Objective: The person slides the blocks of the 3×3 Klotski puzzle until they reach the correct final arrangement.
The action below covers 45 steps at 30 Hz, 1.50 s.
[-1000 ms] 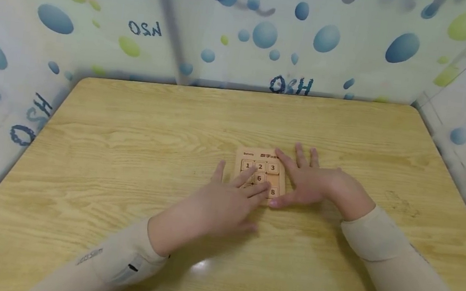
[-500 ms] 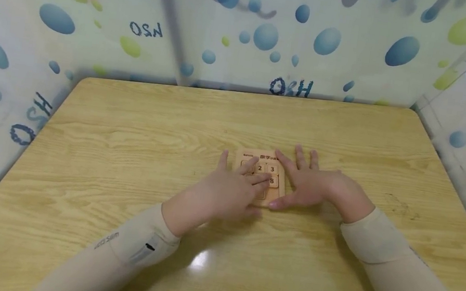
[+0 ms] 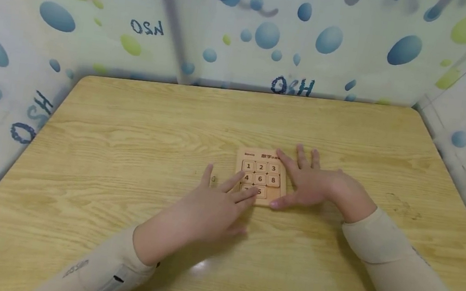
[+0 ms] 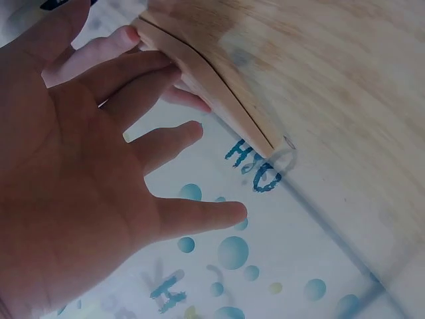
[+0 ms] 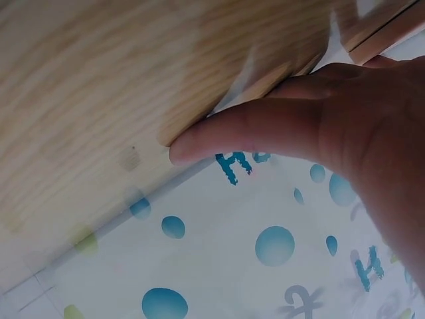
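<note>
A wooden number sliding puzzle [image 3: 256, 151] lies flat on the table in the head view. Tiles 1, 2 and 3 fill its top row, with 4, 6 and 8 [image 3: 273, 180] below. In the bottom row, tile 5 [image 3: 259, 192] sits in the middle beside a vacant slot at the right; fingers partly cover the tile at the left. My left hand [image 3: 209, 210] is spread over the lower left, one fingertip at tile 5. Along the right side, my right hand [image 3: 313, 183] spans the board, index finger at the upper corner and thumb at the lower one.
The wood-grain table [image 3: 153, 121] extends around the puzzle on all sides. Behind it and at both sides stand white walls [image 3: 243, 59] with blue and green dots and lettering. Pale sleeves [image 3: 372, 233] cover both forearms.
Tile 8 has slid up from the bottom right slot to the middle right one, leaving the lower slot vacant. My left hand has since drawn back left and down; the right hand stays put.
</note>
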{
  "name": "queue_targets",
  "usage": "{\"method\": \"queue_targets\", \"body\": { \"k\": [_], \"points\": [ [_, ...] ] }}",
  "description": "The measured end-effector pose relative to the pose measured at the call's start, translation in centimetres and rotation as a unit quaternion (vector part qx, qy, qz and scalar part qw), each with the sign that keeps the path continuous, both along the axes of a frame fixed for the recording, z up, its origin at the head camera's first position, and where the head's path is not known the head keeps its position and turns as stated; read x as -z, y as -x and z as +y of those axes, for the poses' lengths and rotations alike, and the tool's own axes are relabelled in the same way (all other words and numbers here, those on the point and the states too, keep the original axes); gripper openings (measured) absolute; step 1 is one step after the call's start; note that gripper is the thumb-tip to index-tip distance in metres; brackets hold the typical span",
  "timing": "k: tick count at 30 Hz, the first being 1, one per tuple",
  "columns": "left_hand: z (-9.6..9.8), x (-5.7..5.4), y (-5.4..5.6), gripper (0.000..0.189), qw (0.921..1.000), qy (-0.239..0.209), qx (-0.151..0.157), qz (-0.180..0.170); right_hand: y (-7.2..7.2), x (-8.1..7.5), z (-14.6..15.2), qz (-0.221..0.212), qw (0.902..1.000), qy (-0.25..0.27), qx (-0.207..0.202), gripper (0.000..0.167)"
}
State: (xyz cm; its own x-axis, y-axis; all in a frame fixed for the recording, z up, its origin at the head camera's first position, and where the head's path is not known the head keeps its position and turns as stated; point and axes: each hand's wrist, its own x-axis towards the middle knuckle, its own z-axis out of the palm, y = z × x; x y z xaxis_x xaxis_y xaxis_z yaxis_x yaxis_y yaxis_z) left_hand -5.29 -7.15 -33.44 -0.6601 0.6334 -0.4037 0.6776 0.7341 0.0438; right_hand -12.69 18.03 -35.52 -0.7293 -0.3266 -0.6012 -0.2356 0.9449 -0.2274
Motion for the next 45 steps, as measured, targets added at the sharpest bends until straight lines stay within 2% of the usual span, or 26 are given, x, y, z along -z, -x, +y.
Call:
{"method": "queue_targets", "body": {
  "k": [4,13,19,27,33,38,41,45],
  "points": [
    [0.0,-0.1,-0.2,0.077,1.0000,-0.003,0.001,-0.001,-0.1,-0.1,0.1,0.003,1.0000,0.002,0.001,0.135],
    [0.7,-0.7,0.2,0.075,0.9994,-0.015,-0.001,-0.031,-0.2,-0.1,0.2,0.001,1.0000,0.004,0.003,0.136],
    [0.9,-0.6,0.5,0.075,0.9993,-0.015,-0.005,-0.033,-0.1,0.0,0.2,0.007,1.0000,0.003,0.004,0.136],
    [0.5,-0.4,0.9,0.074,0.9957,-0.036,-0.031,-0.079,0.0,0.0,0.2,0.001,1.0000,0.006,0.003,0.136],
    [0.4,-0.5,1.1,0.074,0.9967,-0.034,-0.021,-0.071,0.1,-0.3,0.1,-0.002,0.9999,0.015,-0.006,0.134],
    [0.7,-0.2,1.4,0.072,0.9973,-0.041,0.004,-0.061,0.2,-0.3,0.1,-0.014,0.9994,0.029,-0.010,0.134],
    [1.2,0.2,1.6,0.072,0.9964,-0.049,0.017,-0.067,0.2,-0.2,0.1,-0.018,0.9992,0.033,-0.016,0.134],
    [1.6,0.4,1.7,0.073,0.9954,-0.050,0.018,-0.079,0.2,-0.1,0.1,-0.018,0.9990,0.035,-0.019,0.134]
  ]
}}
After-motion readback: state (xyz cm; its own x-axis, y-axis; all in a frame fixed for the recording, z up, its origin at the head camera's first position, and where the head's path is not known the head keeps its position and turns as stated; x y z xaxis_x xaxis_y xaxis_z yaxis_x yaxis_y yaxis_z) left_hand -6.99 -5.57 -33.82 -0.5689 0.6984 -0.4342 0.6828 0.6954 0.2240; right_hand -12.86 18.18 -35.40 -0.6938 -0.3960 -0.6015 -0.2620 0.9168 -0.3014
